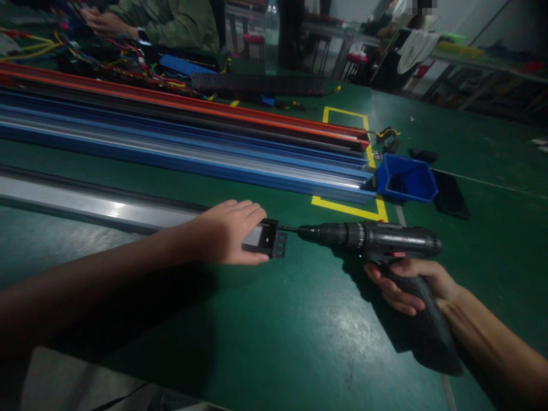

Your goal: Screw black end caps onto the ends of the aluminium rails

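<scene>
My left hand [226, 231] is wrapped over the right end of a long silver and black metal profile [107, 205] lying on the green table. A black end cap [269, 237] with a small slotted bracket sticks out past the fingers. In my right hand [402, 285] is a black power drill [377, 238], held by its handle and pointing left. Its long thin bit reaches the end cap; whether it sits in a screw is too small to tell.
Blue profiles [257, 162] and a red one [257, 111] lie behind. A blue bin [406, 178] stands at their right end, beside a dark flat object [451, 194]. Further back are tangled wires, a clear bottle [272, 37] and a person's hands [107, 23].
</scene>
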